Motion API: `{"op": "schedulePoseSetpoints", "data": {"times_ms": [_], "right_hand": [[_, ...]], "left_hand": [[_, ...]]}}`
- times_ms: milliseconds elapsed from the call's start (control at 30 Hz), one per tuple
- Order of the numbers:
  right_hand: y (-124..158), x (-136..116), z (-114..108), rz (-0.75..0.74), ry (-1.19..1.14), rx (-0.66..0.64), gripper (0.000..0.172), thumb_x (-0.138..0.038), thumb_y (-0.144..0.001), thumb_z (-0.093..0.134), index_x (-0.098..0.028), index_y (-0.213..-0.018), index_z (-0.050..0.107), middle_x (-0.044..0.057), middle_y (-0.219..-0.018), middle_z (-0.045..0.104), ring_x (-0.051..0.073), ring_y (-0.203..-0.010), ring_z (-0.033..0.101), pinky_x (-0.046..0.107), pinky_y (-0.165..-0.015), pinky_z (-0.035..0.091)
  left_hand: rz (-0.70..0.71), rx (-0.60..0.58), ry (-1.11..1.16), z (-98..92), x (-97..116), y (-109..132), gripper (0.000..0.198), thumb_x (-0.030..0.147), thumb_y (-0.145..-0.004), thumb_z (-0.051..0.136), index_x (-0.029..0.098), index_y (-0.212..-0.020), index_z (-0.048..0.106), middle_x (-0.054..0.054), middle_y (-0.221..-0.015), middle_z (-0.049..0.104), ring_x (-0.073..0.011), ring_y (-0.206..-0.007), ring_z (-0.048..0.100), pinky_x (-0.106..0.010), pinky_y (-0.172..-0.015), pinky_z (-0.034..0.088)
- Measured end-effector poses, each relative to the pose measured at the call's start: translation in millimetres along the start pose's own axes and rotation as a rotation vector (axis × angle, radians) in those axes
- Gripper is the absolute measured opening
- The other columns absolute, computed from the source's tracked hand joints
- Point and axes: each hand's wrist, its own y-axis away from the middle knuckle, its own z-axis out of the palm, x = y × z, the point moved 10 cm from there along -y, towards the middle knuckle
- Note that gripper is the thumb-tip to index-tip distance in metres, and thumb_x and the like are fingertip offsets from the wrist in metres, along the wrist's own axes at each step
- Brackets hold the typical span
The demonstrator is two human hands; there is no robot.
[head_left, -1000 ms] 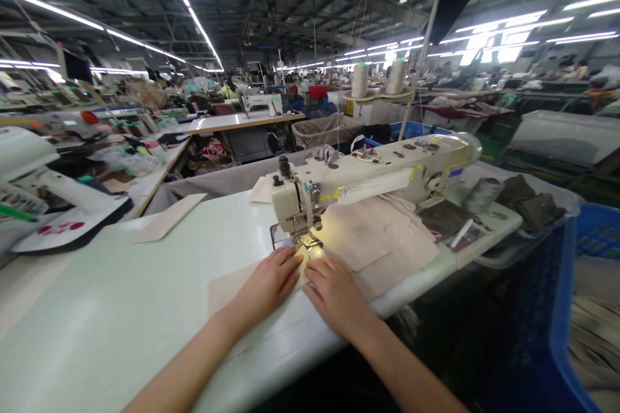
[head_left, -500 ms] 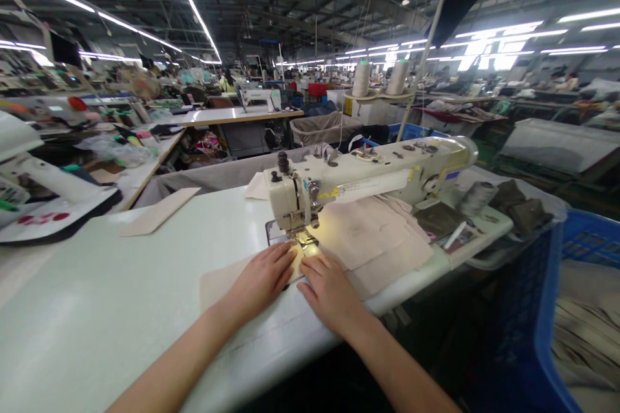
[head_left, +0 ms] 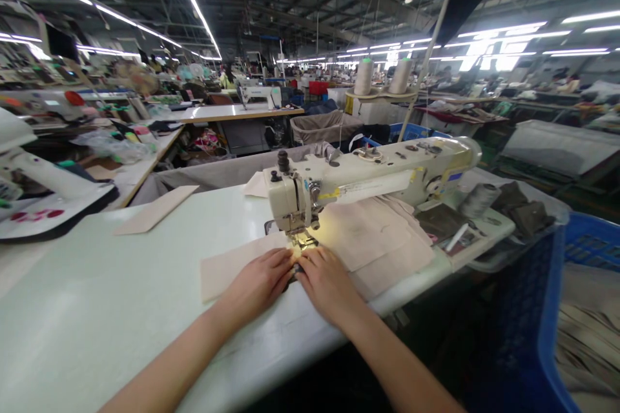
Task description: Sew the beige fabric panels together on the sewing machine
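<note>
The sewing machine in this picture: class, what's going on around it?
A person's left hand lies on a piece of pale cloth, with the right hand close beside it. Both sets of fingertips are just in front of the sewing machine's lit needle area. More cloth lies layered to the right.

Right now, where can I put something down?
The pale-green tabletop has bare room left of the flat beige cloth piece beside the left hand, in front of the long beige cloth strip. A smaller patch lies between the left forearm and right forearm. It's crowded by the right hand: cream metal sewing machine, stacked beige cloth sheets.
</note>
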Motion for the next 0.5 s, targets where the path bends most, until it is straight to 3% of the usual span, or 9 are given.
{"op": "schedulePoseSetpoints", "data": {"times_ms": [233, 500], "right_hand": [[-17, 6, 3, 0.030, 0.054, 0.031, 0.017, -0.024, -0.097, 0.064, -0.018, -0.112, 0.066, 0.012, -0.116, 0.065, 0.029, -0.110, 0.057, 0.046, -0.096, 0.048], [-2, 2, -4, 0.022, -0.015, 0.078, 0.023, -0.024, -0.094, 0.069, -0.018, -0.116, 0.065, 0.011, -0.118, 0.065, 0.029, -0.112, 0.058, 0.048, -0.101, 0.049]], "left_hand": [[-0.028, -0.017, 0.054, -6.1, -20, -15, 0.038, 0.029, -0.103, 0.037, 0.018, -0.119, 0.070, -0.014, -0.127, 0.068, -0.0265, -0.119, 0.063, -0.043, -0.104, 0.054], [-0.086, 0.013, 0.022, -4.0, -34, -17, 0.040, 0.031, -0.103, 0.038, 0.016, -0.125, 0.067, -0.015, -0.128, 0.068, -0.0270, -0.119, 0.063, -0.043, -0.105, 0.054]]}}
